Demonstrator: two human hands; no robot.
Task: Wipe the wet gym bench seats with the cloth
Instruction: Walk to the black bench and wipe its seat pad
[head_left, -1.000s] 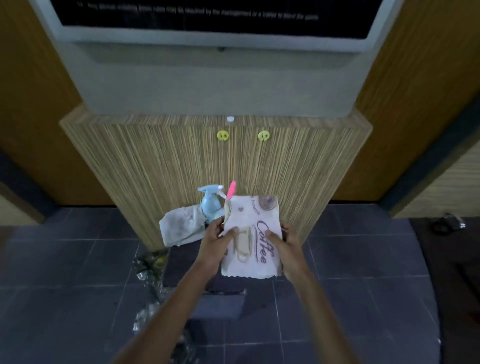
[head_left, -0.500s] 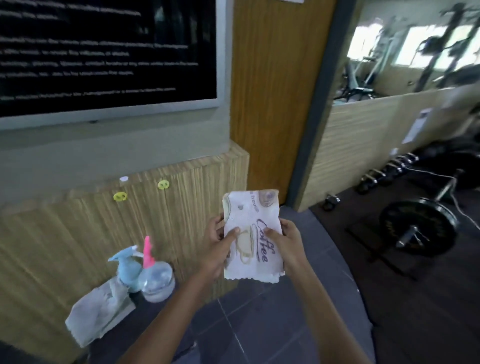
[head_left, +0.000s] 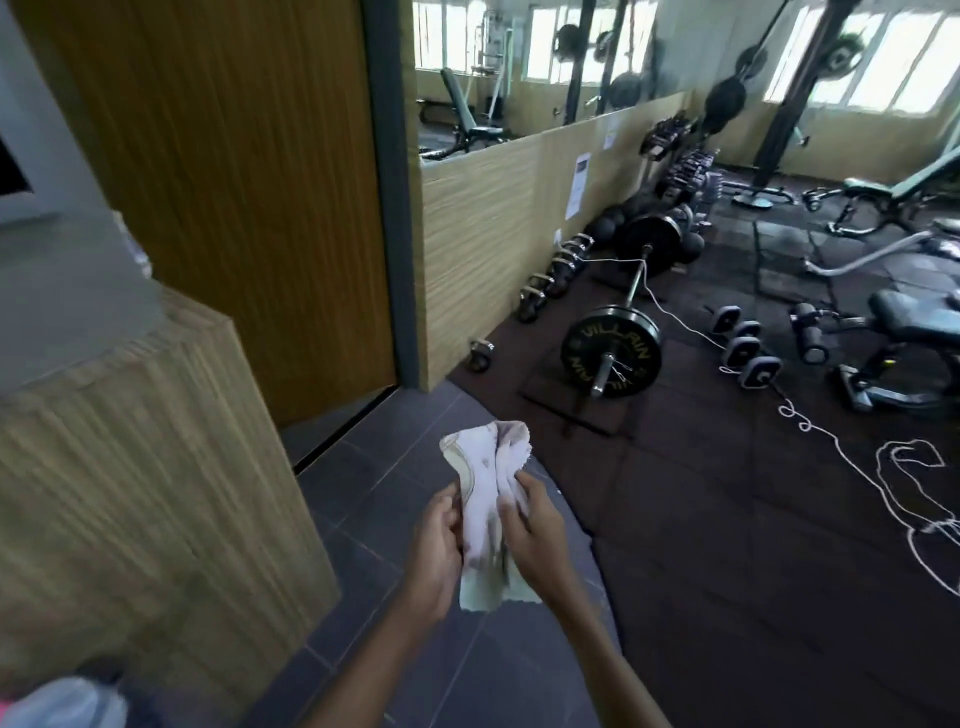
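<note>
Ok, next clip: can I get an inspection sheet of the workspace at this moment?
Surface: grey tiled floor meets dark rubber mat.
Job's things: cloth bunched between both hands; bench far right, untouched; wetness cannot be told.
Clutter: barbell, dumbbells and kettlebells on the mat.
Grippers: left hand and right hand both grip the cloth.
Cables: white cord trails in loops across the mat.
Surroundings: wooden panel, mirror above a low wall.

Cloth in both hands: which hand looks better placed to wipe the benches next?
Probably the right hand: both it and the left hand grip the cloth, but the nearest bench stands off to the right.
</note>
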